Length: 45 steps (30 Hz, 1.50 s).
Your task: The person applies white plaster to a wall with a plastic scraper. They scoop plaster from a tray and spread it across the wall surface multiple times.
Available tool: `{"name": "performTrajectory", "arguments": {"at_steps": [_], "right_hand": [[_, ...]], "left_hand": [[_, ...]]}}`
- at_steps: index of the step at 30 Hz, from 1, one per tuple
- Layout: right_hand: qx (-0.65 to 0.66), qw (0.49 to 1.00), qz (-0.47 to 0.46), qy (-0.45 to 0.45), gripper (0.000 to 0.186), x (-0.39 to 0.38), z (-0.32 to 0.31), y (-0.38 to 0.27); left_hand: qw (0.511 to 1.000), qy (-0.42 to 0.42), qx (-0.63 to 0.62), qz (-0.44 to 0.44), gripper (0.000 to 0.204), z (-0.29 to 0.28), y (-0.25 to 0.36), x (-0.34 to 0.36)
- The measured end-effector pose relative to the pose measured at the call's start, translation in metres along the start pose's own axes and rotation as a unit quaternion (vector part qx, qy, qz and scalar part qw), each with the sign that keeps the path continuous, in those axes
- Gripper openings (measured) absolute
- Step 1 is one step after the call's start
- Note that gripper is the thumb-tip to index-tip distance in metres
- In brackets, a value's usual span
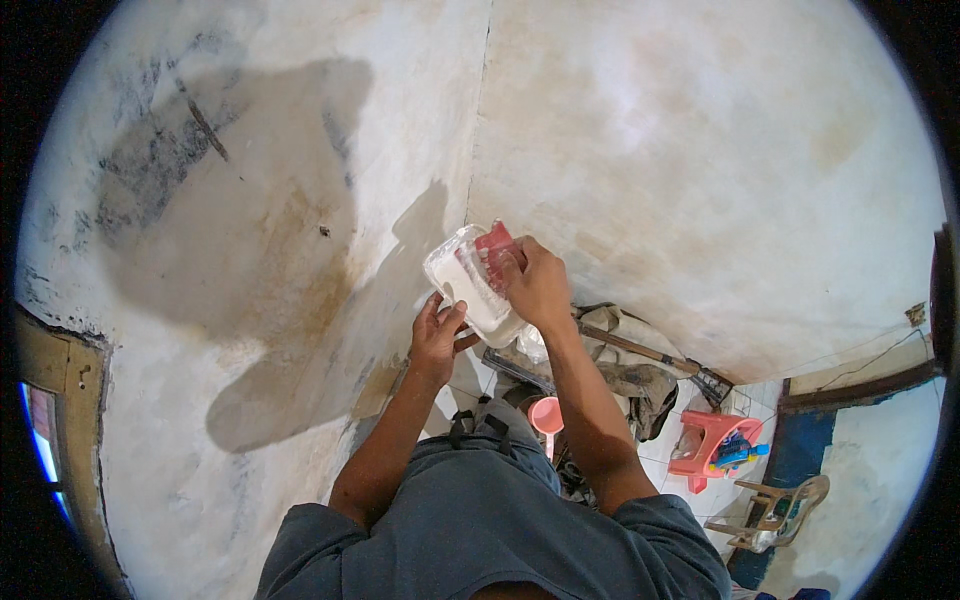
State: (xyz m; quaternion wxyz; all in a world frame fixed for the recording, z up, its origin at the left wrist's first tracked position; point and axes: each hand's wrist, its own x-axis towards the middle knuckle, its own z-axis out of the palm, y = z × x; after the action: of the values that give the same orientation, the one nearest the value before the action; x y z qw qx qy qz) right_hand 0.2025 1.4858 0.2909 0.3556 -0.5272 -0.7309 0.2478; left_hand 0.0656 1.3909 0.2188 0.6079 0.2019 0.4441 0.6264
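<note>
My left hand (pixel 436 338) grips the near left side of a white rectangular tub (pixel 492 328), its thumb over the rim. Smooth white paste (pixel 458 282) lies inside the tub, which is tilted in front of the wall corner. In my right hand (pixel 540 286) is a red flat scraper (pixel 492 250), pinched by the fingers and smeared with white. The scraper is over the far right part of the tub; its lower edge is partly hidden by my fingers.
Stained, patchy walls (pixel 640 150) meet in a corner ahead. Below on the right are a wooden-handled tool (pixel 640 348), a pink dipper (pixel 546 414), and a pink stool (pixel 702 440) bearing a blue bottle (pixel 738 455). A plastic chair (pixel 800 505) lies farther right.
</note>
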Motion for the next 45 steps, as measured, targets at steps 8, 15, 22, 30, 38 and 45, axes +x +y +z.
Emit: {"name": "performTrajectory", "arguments": {"at_steps": [8, 15, 22, 30, 38, 45], "right_hand": [[0.007, 0.996, -0.068, -0.052, 0.024, 0.010, -0.008, -0.010], [-0.015, 0.994, -0.067, -0.080, 0.022, 0.011, 0.006, -0.009], [0.004, 0.997, -0.052, -0.049, 0.015, 0.015, 0.006, -0.019], [0.030, 0.996, -0.041, -0.080, 0.017, 0.010, 0.015, -0.018], [-0.001, 0.998, -0.041, -0.054, 0.019, 0.017, 0.003, -0.009], [-0.002, 0.997, -0.029, -0.066, 0.017, 0.000, 0.019, -0.009]], "left_hand": [[0.999, 0.008, -0.026, 0.030, 0.043, -0.007, 0.005, 0.003], [0.999, 0.017, -0.017, 0.031, 0.045, -0.009, 0.014, 0.002], [0.999, 0.024, -0.009, 0.036, 0.043, -0.017, 0.016, -0.001], [0.999, 0.023, -0.007, 0.031, 0.050, -0.018, 0.016, -0.001], [0.999, 0.029, 0.000, 0.036, 0.052, -0.029, 0.013, -0.003], [0.999, 0.025, -0.010, 0.019, 0.053, -0.026, 0.017, -0.008]]}}
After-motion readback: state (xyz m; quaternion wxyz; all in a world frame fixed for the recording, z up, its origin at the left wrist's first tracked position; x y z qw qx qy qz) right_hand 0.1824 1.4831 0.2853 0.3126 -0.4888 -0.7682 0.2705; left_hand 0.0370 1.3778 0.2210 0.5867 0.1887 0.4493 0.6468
